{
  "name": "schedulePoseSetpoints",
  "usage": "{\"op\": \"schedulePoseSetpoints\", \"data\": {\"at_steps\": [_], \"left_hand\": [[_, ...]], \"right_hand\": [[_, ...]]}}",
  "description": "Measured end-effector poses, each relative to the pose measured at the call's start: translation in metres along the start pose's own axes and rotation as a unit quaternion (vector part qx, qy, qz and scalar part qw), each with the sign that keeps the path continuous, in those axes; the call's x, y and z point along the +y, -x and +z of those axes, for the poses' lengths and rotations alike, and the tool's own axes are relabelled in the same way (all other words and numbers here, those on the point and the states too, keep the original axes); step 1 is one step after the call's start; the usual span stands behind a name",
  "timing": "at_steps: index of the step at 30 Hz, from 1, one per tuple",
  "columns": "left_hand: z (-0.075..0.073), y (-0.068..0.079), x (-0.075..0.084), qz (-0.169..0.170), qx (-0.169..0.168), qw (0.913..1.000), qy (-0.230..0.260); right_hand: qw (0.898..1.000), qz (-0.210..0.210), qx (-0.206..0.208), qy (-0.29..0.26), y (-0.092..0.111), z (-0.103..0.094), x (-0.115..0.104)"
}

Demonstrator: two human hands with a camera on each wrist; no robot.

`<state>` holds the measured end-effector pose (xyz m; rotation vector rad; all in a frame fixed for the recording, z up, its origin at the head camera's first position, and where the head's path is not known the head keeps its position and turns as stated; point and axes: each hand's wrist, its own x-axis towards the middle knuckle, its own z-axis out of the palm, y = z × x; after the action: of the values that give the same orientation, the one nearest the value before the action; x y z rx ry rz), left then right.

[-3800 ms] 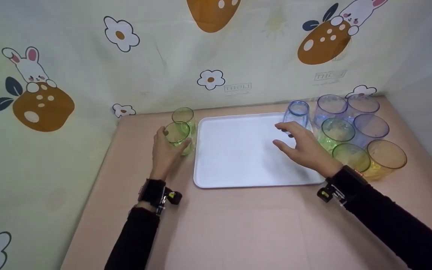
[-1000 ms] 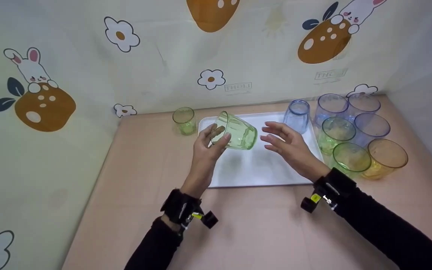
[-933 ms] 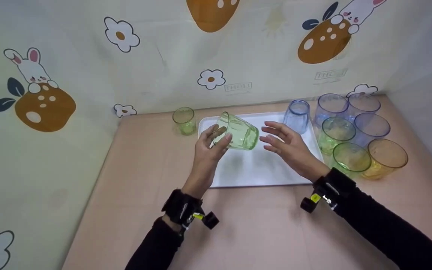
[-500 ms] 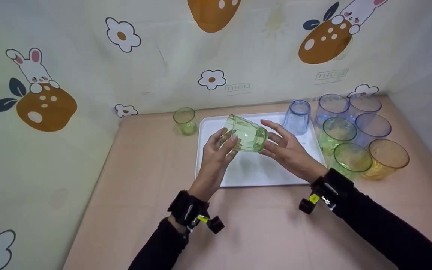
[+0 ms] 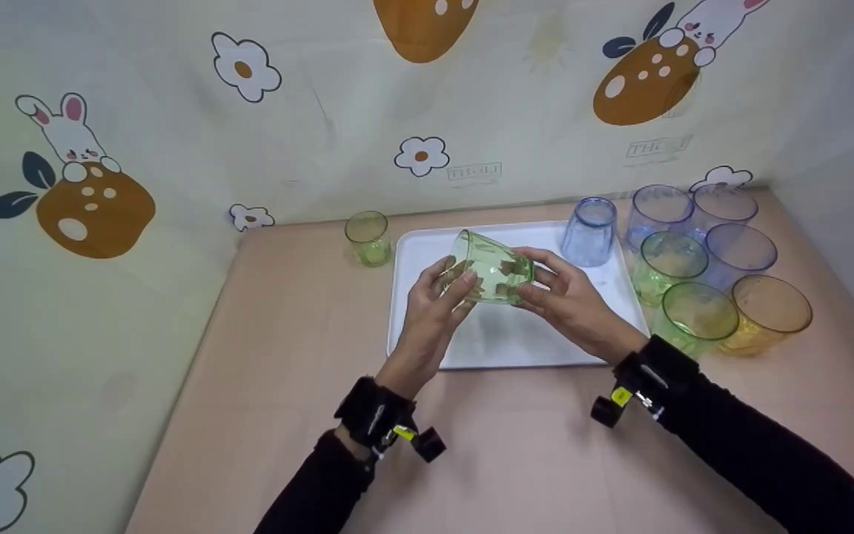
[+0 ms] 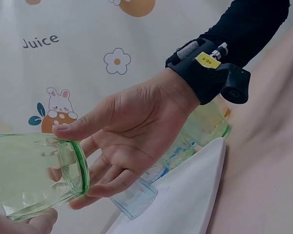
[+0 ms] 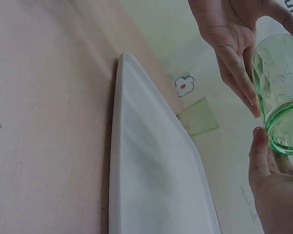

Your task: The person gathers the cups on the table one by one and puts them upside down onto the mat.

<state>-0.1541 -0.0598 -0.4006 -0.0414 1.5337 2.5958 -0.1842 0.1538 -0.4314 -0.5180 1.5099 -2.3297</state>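
One pinkish counter [image 5: 286, 334] spreads beneath my left hand [image 5: 431, 304] and right hand [image 5: 574, 304], and a white tray [image 5: 523, 341] lies on it, below them. Right of my right hand, six coloured tumblers [image 5: 720, 271] cluster mouth up; just past its fingers an upturned blue tumbler [image 5: 588, 236] stands on the tray. Beyond my left hand, another green one [image 5: 369, 241] stands upright. The green tumbler [image 5: 494, 268] is held tilted sideways over the tray: my left grips it near the mouth, my right pinches the base end. I'd judge it light, stiff, slippery and perhaps breakable; the thick base seems the surest hold, the thin rim the weakest.
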Motion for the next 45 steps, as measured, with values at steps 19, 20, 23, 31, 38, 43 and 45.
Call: {"op": "schedulePoseSetpoints", "data": {"at_steps": [19, 20, 23, 31, 38, 43, 45], "left_hand": [[-0.011, -0.005, 0.001, -0.027, -0.042, 0.9976, -0.047], [-0.011, -0.005, 0.001, -0.027, -0.045, 0.9973, -0.052], [-0.013, -0.004, 0.001, -0.031, -0.052, 0.9960, -0.066], [-0.018, -0.004, 0.000, -0.046, -0.064, 0.9931, -0.086], [-0.022, -0.003, -0.002, -0.046, -0.080, 0.9905, -0.101], [-0.025, -0.002, -0.001, -0.059, -0.084, 0.9837, -0.148], [-0.027, -0.001, -0.001, -0.062, -0.089, 0.9803, -0.165]], "right_hand": [[1.000, -0.010, 0.013, 0.021, 0.001, -0.003, 0.001], [1.000, -0.010, 0.013, 0.020, 0.001, -0.003, 0.001], [1.000, -0.010, 0.015, 0.020, 0.001, -0.003, 0.000], [0.999, -0.011, 0.031, 0.030, 0.001, -0.004, -0.003], [0.998, -0.026, 0.049, 0.041, 0.001, -0.005, -0.007], [0.996, -0.042, 0.070, 0.043, -0.002, -0.007, -0.012], [0.995, -0.047, 0.080, 0.048, -0.004, -0.009, -0.014]]}}
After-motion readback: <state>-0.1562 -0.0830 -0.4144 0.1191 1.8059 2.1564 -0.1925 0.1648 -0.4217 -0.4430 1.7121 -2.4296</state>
